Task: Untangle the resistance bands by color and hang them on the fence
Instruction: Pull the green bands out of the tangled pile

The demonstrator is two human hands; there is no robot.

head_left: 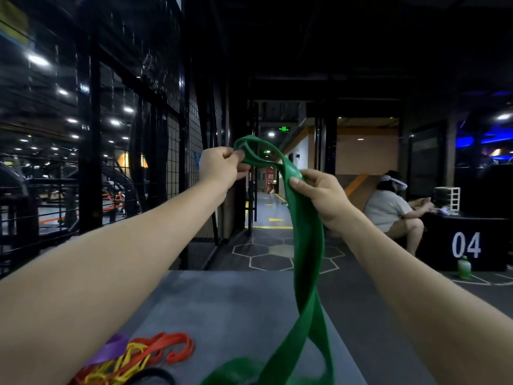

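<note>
Nearest me, my forearms frame a pile of red, yellow and purple bands on the grey platform. My left hand pinches the green band at its top loop; my right hand grips it just below. It hangs long and twisted downward. The fence stands left, nearer my left hand, so I judge that hand leads.

One head-worn wide-angle view looks forward and slightly down, close over both outstretched hands, the desk beneath them and the fence off to their left.
</note>
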